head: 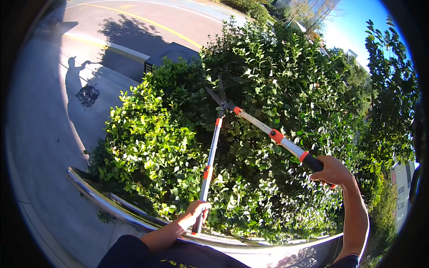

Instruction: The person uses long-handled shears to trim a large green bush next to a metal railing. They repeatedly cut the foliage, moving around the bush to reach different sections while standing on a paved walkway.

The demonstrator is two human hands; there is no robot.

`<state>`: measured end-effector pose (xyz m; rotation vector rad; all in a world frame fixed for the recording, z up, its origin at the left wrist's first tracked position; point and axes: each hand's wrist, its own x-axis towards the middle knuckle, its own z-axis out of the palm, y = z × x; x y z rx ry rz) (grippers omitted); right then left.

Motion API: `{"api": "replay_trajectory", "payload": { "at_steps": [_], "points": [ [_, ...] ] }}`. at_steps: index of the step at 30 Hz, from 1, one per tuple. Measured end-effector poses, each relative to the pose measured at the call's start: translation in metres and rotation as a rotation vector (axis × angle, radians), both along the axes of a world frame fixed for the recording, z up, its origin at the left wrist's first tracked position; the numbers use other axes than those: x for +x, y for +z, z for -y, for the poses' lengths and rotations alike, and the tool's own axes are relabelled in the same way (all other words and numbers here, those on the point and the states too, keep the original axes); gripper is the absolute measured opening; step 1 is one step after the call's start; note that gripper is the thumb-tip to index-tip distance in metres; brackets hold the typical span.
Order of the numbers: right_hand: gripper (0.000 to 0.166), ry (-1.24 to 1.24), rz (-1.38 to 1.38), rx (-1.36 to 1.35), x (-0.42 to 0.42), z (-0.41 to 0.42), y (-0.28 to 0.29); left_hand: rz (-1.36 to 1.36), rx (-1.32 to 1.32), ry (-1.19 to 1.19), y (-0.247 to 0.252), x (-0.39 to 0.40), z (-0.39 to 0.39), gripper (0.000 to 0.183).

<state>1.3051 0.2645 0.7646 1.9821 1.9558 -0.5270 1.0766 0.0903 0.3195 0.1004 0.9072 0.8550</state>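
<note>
My left hand (197, 211) grips the lower end of one handle of a pair of telescopic hedge shears (211, 147). On the other handle's black grip, my right hand (332, 171) is closed, farther to the right and higher. The handles are silver tubes with orange collars, spread wide apart. At their far end the dark blades (218, 94) stand parted, pointing up and left, with a leafy shoot (210, 79) close to their tips. Behind the shears spreads a dense green hedge (268, 160), brightly lit at its left part and shaded around the blades.
A shiny metal rail (110, 204) curves between me and the hedge. Left lies a paved walkway (40, 134) with a person's shadow, and beyond it a road (140, 20) with a yellow line. A dark box-like object (171, 53) stands behind the hedge. Taller foliage (390, 97) rises at right.
</note>
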Motion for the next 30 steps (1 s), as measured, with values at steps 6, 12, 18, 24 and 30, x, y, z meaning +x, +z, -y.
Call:
{"api": "replay_trajectory", "payload": {
  "at_steps": [6,12,18,24,30],
  "points": [
    [0.03,0.006,-0.117,-0.02,-0.027,-0.054,-0.048,-0.041,0.021,0.036,0.004,-0.03,-0.076,0.015],
    [0.049,0.004,-0.053,0.21,-0.061,0.072,-0.218,-0.044,-0.063,0.17,0.029,-0.002,-0.066,0.016],
    [0.043,-0.057,-0.144,0.248,-0.059,0.159,-0.212,-0.04,-0.046,0.109,0.052,-0.022,0.002,0.015],
    [0.047,-0.446,-0.4,0.058,-0.039,0.261,-0.23,-0.239,0.169,-0.131,0.066,-0.069,0.069,0.018],
    [0.053,-0.562,-0.551,-0.175,-0.036,0.399,-0.253,-0.439,0.068,-0.259,0.1,-0.1,0.205,0.013]
  ]
}}
